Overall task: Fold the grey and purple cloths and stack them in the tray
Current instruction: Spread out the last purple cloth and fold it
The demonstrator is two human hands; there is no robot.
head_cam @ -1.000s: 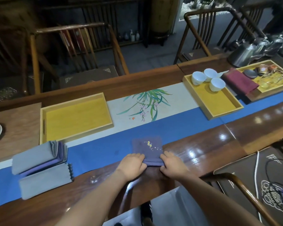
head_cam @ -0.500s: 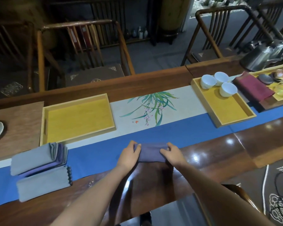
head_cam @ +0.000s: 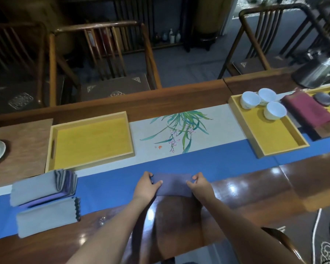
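Pinching each end of the folded purple cloth [head_cam: 172, 184], the left hand [head_cam: 148, 186] and right hand [head_cam: 199, 187] could let it flop open if one grip slips

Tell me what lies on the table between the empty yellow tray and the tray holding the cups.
Head view: only the table runner with its painted leaf sprig lies between empty tray and cup tray.

Left hand [head_cam: 146, 187] and right hand [head_cam: 199, 186] pinching ends of folded purple cloth [head_cam: 172, 184] on blue runner [head_cam: 111, 185]. Empty yellow tray [head_cam: 91, 140] at 10 o'clock; cloth stack [head_cam: 44, 187] at 9. Cups [head_cam: 263, 103] in second tray [head_cam: 271, 134] at 2.
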